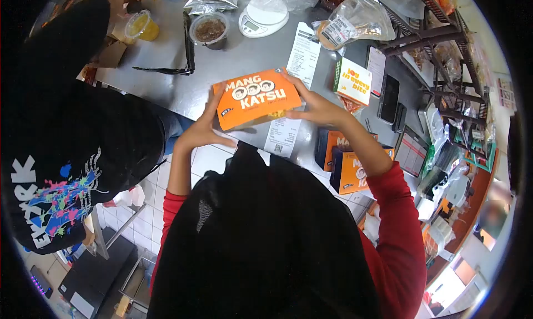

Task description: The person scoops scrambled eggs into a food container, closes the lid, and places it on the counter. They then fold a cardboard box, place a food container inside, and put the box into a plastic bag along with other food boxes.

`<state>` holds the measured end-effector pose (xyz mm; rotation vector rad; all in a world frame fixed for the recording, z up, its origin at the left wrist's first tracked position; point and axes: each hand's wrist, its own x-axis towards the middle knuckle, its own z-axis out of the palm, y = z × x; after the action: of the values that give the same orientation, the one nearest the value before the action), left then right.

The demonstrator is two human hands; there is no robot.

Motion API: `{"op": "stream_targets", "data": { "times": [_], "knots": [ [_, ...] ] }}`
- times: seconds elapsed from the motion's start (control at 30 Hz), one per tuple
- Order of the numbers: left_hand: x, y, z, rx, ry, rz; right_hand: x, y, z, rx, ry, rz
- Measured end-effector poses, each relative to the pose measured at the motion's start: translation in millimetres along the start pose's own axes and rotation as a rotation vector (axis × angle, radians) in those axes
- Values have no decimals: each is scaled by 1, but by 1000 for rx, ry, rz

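Between my hands is an orange food box [256, 97] marked "Mang Katsu", tilted a little above the steel table. My left hand [199, 133] grips its left side, with the thumb low and apart from the front and the other fingers mostly hidden by the box. At the right end my right hand [317, 108] holds it, one finger along the top and the thumb near the lower corner. Something yellowish shows under the lid at the lower right. A long printed receipt [284, 133] lies beneath the box.
Two more orange boxes [350, 169] stand at the table's near right edge. A white box [353, 81], phones [390, 100] and a scale [264, 16] sit around. Tubs [209, 30] are at the back left. A person in black [83, 147] stands close on my left.
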<state>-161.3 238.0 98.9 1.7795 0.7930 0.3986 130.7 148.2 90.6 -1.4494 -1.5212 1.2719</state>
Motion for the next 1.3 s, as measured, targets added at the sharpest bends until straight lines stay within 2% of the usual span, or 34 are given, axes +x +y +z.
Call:
{"op": "stream_targets", "data": {
  "times": [0.03, 0.1, 0.13, 0.23, 0.27, 0.3, 0.37, 0.4, 0.47, 0.5, 0.57, 0.6, 0.7, 0.73, 0.83, 0.93, 1.03, 1.13, 1.23, 1.3],
  "knots": [
    [-2, -1, -5, -87, -70, 23, 0, -4, -8, 73, -51, 81],
    [9, -11, -15, -231, -181, -36, 15, 7, -21, 560, -41, 378],
    [15, -2, -14, -331, -144, -181, 16, -17, -8, 314, 124, 477],
    [11, 2, 6, -205, -34, -169, 15, 6, 9, 209, 182, 405],
    [6, -16, 15, -197, -47, -108, 9, 23, 11, 116, 151, 257],
    [0, -15, 20, 241, -88, -168, 6, 27, 13, 54, 142, 219],
    [0, -18, 20, 368, -96, -132, -1, 27, 16, -71, 128, 139],
    [2, -10, 20, 553, -38, -101, 3, 18, 20, -43, 127, 132],
    [9, 17, 26, 1018, 117, 28, 11, 6, 32, -289, 249, -1],
    [12, 17, 31, 967, 67, 80, 12, 2, 36, -412, 313, -62],
    [18, 12, 42, 863, -38, 184, 10, 11, 43, -1, 358, -7],
    [18, 14, 48, 953, 14, 227, 13, 11, 41, 206, 377, 9],
    [17, 14, 47, 1018, -30, 165, 25, 9, 24, 204, 483, 168],
    [18, 8, 48, 894, 23, 233, 30, 6, 20, 107, 571, 185],
    [21, 3, 52, 774, 108, 266, 39, -9, 9, 108, 379, 583],
    [23, 9, 56, 751, 164, 259, 48, 13, 18, 133, 384, 486],
    [19, 14, 62, 682, 191, 256, 46, 33, 17, 494, 375, 432],
    [20, 22, 69, 714, 198, 219, 47, 41, 14, 412, 430, 212],
    [21, 26, 75, 753, 223, 192, 34, 19, 5, -222, 437, 206],
    [21, 25, 76, 759, 235, 189, 30, -2, -2, 11, 330, 260]
  ]
}}
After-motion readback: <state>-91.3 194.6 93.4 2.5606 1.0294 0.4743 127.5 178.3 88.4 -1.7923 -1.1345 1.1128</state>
